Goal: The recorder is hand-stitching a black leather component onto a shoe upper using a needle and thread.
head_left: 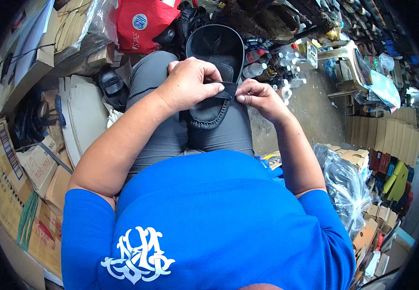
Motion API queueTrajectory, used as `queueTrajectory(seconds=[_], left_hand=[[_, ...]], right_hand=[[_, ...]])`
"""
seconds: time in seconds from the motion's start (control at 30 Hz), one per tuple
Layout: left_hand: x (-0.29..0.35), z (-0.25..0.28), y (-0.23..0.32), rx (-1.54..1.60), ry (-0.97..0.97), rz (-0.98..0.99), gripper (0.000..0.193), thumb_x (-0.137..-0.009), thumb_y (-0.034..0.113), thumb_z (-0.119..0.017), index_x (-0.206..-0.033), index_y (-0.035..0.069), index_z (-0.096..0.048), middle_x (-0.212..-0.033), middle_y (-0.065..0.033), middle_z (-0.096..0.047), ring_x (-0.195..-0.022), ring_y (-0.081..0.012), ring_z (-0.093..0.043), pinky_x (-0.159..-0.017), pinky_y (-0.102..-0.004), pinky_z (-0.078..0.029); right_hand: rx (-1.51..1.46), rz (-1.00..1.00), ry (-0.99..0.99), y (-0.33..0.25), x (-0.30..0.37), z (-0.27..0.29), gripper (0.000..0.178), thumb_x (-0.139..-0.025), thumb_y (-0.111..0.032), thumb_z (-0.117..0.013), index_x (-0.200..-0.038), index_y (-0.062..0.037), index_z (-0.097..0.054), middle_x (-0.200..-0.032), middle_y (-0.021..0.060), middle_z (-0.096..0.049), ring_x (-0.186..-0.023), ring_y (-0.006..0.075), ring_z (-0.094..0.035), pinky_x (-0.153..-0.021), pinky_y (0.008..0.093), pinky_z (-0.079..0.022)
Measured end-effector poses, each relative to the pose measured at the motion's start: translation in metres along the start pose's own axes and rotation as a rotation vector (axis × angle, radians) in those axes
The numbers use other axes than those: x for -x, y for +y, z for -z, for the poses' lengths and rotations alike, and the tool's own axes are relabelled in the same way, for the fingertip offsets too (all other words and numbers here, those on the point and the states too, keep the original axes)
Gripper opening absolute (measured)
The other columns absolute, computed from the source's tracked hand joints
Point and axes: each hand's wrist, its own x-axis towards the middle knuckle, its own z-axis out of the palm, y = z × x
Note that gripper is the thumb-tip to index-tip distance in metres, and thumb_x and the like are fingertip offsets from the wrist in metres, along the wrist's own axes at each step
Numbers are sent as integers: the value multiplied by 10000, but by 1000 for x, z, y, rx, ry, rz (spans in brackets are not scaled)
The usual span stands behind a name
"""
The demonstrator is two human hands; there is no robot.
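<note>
A black moccasin-style shoe (208, 114) lies across my thighs, its stitched toe pointing toward me. A short black strap (229, 91) crosses the upper. My left hand (191, 83) is closed, with thumb and fingers pinching the strap's left part. At the strap's right end my right hand (262, 99) is closed in a pinch on its edge. Whether the right fingertips also hold something small, such as thread, is too fine to see. A thin dark line (144, 91) crosses my left trouser leg beside the left wrist. The shoe's heel end lies over a black basin (238, 38).
Several clear plastic bottles (255, 70) stand on the floor ahead to the right, near a pale stool (337, 52). A red bag (144, 24) and another black shoe (113, 87) are at the left. Cardboard (6, 164) and a clear plastic bag (342, 186) flank me.
</note>
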Motion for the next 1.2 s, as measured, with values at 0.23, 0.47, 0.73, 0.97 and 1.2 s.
queueTrajectory(seconds=[0.23,0.47,0.73,0.97,1.2], left_hand=[[3,-4,-2,-76,97,-43,183,-741,234,-754,-846,93,-702,-766,-62,-663,-816,-199,-599,-776,-345,-467],[4,1,-2,-81,61,-57,176,-733,216,-758,-828,83,-693,-757,-66,-659,-802,-204,-602,-759,-340,-474],[5,-2,-6,-90,125,-90,169,-734,202,-751,-811,68,-683,-753,-75,-658,-736,-202,-613,-707,-337,-491],[6,-3,-6,-197,145,-136,153,-727,225,-753,-791,107,-681,-738,-16,-666,-771,-176,-604,-769,-337,-436],[-2,-3,-7,-223,147,-139,162,-727,228,-759,-810,107,-691,-736,-14,-676,-742,-151,-614,-759,-316,-442]], right_hand=[[-51,-16,-6,0,1,0,143,-838,-103,-702,-978,-74,-716,-934,-11,-599,-900,83,-559,-817,241,-445],[-32,-11,15,-1,1,-3,150,-840,-106,-700,-986,-70,-713,-944,-13,-598,-896,85,-563,-816,242,-447],[-8,5,15,1,1,-4,153,-852,-99,-689,-1000,-73,-714,-959,-9,-601,-929,89,-575,-833,244,-452],[-23,-2,13,0,0,-5,151,-846,-103,-696,-991,-66,-715,-973,0,-611,-942,99,-583,-848,252,-456],[17,43,108,-1,0,-14,149,-815,-101,-724,-961,-69,-720,-903,-5,-607,-843,89,-558,-773,246,-451]])
